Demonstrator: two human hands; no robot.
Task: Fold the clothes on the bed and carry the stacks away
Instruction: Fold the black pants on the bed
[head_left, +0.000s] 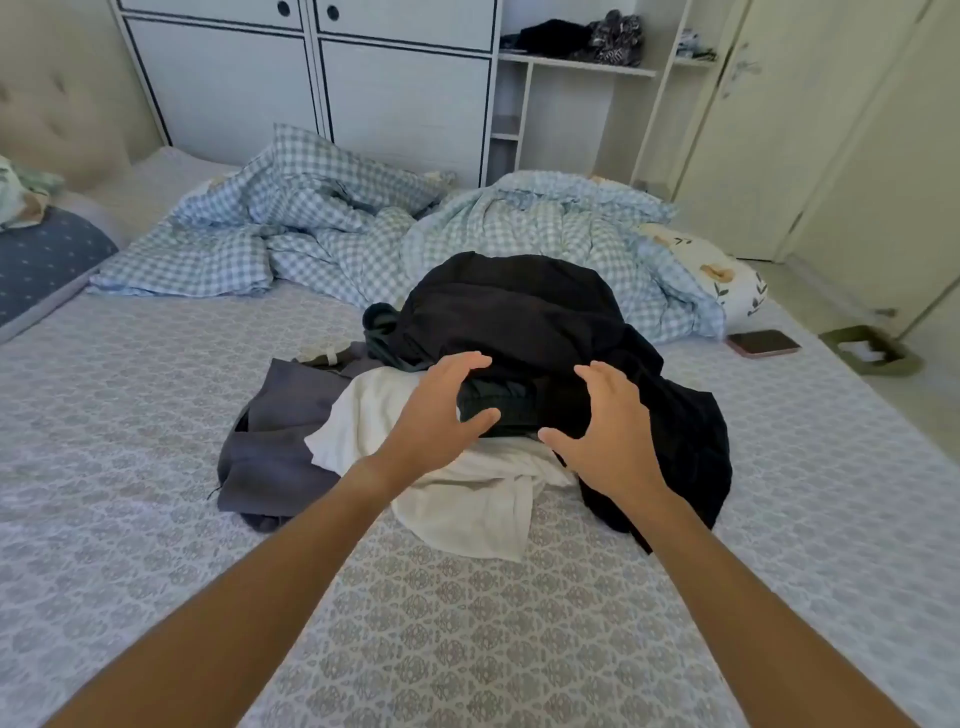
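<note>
Grey garment (270, 441) half buried under white and black clothes (519, 322).

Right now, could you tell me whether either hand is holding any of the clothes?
Nothing is held: the left hand and right hand are spread open over the black garment.

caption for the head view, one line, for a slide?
Both hands, left hand and right hand, open above a black garment atop an unfolded clothes pile on the bed.

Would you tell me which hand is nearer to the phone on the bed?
Right. The right hand hovers over the black clothes, closer to the phone; the left hand is farther away.
</note>
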